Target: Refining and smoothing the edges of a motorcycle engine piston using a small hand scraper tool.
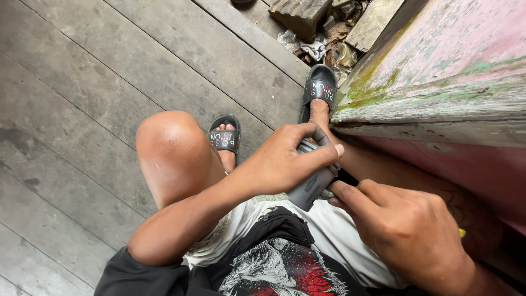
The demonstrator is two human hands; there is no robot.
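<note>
Our left hand (287,159) is wrapped over the top of a dark grey tool handle (312,183), fingers curled around it and the thumb laid along its upper edge, so that hand is clamped on the handle. Our right hand (405,230) comes in from the lower right with its fingers drawn together, the fingertips touching the lower end of the same handle; whether they pinch some small part there we cannot tell, since the spot is hidden between the two hands. The handle lies between our hands, just above our lap, with its long axis running from lower left up toward the upper right, its far end covered by our left fingers. The left hand has the fuller hold of the two. Close on the right rises a worn wooden board (438,82) with flaking pink and green paint, its edge just beside the hands, leaving little room that way. To the left our bent knee (170,148) stands near the forearm. Beyond it the grey plank floor (82,82) offers open space, with our black sandals (224,137) resting ahead and scrap rubble (312,22) lying farther off.
</note>
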